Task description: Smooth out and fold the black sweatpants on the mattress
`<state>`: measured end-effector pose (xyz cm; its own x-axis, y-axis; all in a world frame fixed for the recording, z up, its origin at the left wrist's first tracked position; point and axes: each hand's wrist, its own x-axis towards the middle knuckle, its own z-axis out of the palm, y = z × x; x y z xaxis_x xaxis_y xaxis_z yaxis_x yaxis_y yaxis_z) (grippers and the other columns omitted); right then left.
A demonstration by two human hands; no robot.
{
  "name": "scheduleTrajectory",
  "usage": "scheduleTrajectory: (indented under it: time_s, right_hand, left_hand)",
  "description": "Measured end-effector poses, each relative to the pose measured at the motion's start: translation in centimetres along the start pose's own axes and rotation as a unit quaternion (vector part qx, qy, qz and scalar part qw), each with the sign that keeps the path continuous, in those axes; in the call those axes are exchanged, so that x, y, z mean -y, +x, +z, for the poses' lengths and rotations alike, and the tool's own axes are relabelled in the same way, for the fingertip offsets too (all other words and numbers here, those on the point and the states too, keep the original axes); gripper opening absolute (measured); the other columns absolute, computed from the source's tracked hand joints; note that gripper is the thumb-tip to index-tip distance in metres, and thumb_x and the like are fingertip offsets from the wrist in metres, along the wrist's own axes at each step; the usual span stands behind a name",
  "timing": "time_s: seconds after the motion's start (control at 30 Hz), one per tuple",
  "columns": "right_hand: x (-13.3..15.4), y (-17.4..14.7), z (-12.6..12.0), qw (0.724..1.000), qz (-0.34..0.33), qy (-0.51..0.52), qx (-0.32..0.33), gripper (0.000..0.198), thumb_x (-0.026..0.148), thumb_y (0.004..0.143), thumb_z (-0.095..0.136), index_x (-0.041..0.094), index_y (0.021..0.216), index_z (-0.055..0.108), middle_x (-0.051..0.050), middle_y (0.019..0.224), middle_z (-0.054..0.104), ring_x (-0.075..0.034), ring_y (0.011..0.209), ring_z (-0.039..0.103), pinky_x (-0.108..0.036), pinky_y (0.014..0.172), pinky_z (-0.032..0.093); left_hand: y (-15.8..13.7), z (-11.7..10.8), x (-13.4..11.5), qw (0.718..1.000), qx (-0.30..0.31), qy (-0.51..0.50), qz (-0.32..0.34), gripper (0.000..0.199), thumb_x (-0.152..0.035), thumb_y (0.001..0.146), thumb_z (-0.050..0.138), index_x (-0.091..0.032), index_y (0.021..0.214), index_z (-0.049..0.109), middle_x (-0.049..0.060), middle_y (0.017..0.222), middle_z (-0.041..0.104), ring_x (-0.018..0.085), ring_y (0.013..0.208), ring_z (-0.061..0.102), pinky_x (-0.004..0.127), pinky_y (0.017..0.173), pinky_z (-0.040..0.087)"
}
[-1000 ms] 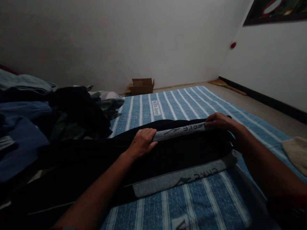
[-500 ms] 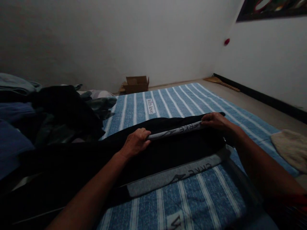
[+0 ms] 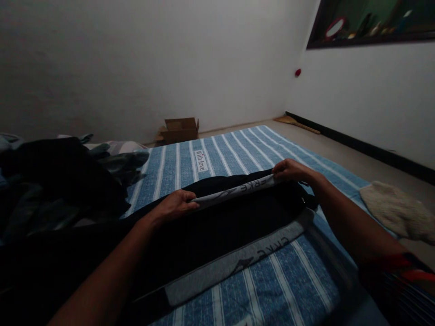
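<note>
A dim room, striped mattress: left hand and right hand each pinch the grey band of the black garment lying there, mid-fold. Next likely calls for laying the band flat.

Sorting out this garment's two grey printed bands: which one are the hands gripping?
The far grey band, pinched between left hand and right hand; the near grey band lies flat, untouched.

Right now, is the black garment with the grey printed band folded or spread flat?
Partly folded: both hands hold one grey band raised over the black garment; the other band lies flat.
</note>
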<state>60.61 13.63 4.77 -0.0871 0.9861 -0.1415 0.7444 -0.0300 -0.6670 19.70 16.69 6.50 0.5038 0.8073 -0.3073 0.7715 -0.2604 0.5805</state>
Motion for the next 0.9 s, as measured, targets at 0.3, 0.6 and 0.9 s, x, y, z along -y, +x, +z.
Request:
scheduleTrajectory:
  time_s: [0.3,0.6,0.9]
  right_hand:
    - [-2.0,-0.6,-1.3,0.982,-0.014,0.053,-0.179,0.027,0.032,0.068,0.061,0.015,0.088,0.069,-0.002,0.077,0.068,-0.014,0.065,0.059,-0.024,0.057,0.046]
    - [-4.7,-3.8,-0.1,0.919,-0.045,-0.066,-0.385,0.02,0.027,0.078,0.051,0.019,0.087,0.067,-0.006,0.088,0.069,-0.021,0.085,0.063,-0.035,0.08,0.049]
    - [-4.7,-2.4,2.6,0.906,-0.124,-0.215,-0.343,0.042,0.005,0.076,0.046,0.023,0.11,0.064,-0.009,0.116,0.062,-0.026,0.113,0.05,-0.041,0.094,0.045]
  left_hand:
    - [2.2,-0.2,2.3,0.999,0.001,-0.027,-0.028,0.029,-0.049,0.065,0.049,-0.02,0.064,0.051,-0.003,0.056,0.049,0.015,0.054,0.051,0.023,0.049,0.034]
    - [3.2,-0.4,3.4,0.998,-0.006,-0.054,-0.019,0.029,-0.049,0.065,0.052,-0.02,0.066,0.054,-0.001,0.058,0.056,0.018,0.057,0.053,0.026,0.052,0.04]
    - [3.0,-0.4,3.2,0.998,-0.035,-0.043,-0.029,0.03,-0.05,0.064,0.052,-0.021,0.062,0.053,-0.002,0.055,0.053,0.018,0.056,0.052,0.027,0.051,0.038]
